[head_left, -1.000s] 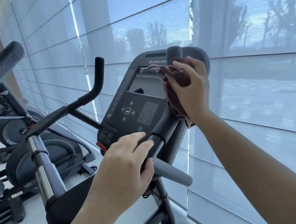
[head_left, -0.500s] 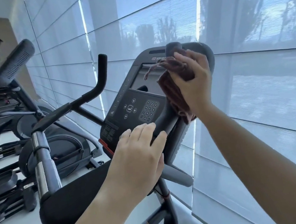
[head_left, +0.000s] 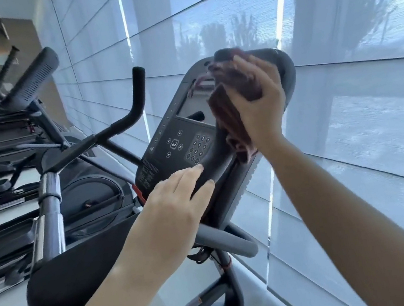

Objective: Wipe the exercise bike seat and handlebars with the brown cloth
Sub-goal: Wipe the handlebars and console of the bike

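Upper centre of the frame, my right hand (head_left: 258, 96) gripped the brown cloth (head_left: 229, 114) around the handlebar tip (head_left: 223, 54). My left hand (head_left: 174, 204) rested, fingers nearly straight, on the console (head_left: 180, 143) edge. Handlebar wiping, I judged; next, drag the cloth down the bar.

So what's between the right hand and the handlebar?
The cloth, bunched round the handlebar under the right hand. The head view shows it.

The right hand (head_left: 257, 101) slid the brown cloth (head_left: 229, 100) higher up the handlebar (head_left: 222, 54) beside the console (head_left: 168, 147), reaching the grip's tip. The left hand (head_left: 175, 210) crept forward, fingers onto the console's lower edge.
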`<action>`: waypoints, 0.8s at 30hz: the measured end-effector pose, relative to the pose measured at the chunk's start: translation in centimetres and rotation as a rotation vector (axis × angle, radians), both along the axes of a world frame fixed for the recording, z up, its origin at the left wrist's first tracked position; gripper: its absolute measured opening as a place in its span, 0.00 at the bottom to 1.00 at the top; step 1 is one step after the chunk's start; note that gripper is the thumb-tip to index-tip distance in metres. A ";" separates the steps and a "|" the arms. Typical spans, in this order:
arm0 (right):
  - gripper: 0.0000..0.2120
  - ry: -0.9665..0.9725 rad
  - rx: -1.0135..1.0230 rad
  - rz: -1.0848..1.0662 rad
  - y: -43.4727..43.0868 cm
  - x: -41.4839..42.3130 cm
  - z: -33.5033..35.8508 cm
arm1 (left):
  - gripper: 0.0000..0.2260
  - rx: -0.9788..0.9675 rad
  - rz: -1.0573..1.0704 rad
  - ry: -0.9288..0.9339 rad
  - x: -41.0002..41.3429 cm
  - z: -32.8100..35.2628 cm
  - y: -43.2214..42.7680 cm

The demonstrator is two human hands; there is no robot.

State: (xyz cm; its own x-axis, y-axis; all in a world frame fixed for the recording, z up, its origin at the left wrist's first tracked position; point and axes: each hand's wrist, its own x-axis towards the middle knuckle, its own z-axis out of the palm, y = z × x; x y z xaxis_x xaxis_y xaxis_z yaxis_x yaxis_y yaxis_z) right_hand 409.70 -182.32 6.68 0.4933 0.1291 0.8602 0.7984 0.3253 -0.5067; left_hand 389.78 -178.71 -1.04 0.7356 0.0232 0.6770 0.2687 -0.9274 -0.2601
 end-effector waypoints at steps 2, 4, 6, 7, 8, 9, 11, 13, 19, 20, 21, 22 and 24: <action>0.18 -0.001 0.008 0.036 0.4 -0.6 0.9 | 0.20 0.004 0.016 -0.021 -0.8 -0.2 0.0; 0.18 0.006 0.020 0.036 0.0 -0.8 -0.5 | 0.19 0.027 -0.002 -0.043 -0.7 -0.1 0.1; 0.19 0.060 0.033 0.045 -0.4 -1.7 -4.4 | 0.16 0.037 -0.007 -0.046 -1.0 -0.2 0.1; 0.19 0.115 0.049 0.076 -0.7 -2.4 -6.6 | 0.15 0.034 -0.005 -0.050 -1.3 -0.3 0.2; 0.18 0.192 0.072 0.128 -0.9 -3.4 -8.5 | 0.14 0.020 -0.002 -0.053 -1.6 -0.3 0.3; 0.18 0.274 0.090 0.180 -1.0 -4.6 -9.9 | 0.14 -0.004 0.001 -0.051 -2.3 -0.5 0.3; 0.16 0.345 0.120 0.184 -0.8 -5.6 -10.0 | 0.16 -0.044 -0.001 -0.038 -3.8 -0.7 0.4; 0.15 0.352 0.118 0.089 -0.8 -5.2 -7.9 | 0.17 -0.074 -0.019 -0.005 -5.1 -0.7 0.8; 0.14 0.356 0.098 -0.109 -0.4 -8.7 -6.6 | 0.19 -0.168 -0.184 0.115 -8.0 -0.5 2.9; 0.13 0.392 0.111 -0.109 -0.3 -10.1 -7.5 | 0.19 -0.182 -0.223 0.122 -8.4 -0.5 3.4; 0.13 0.424 0.114 -0.115 -0.3 -11.4 -8.3 | 0.19 -0.194 -0.261 0.129 -8.8 -0.5 3.9; 0.13 0.435 0.098 -0.131 -0.5 -12.6 -9.0 | 0.19 -0.205 -0.297 0.138 -9.1 -0.5 4.3; 0.13 0.413 0.018 -0.183 -1.0 -14.1 -9.5 | 0.19 -0.212 -0.363 0.155 -9.7 -0.5 5.4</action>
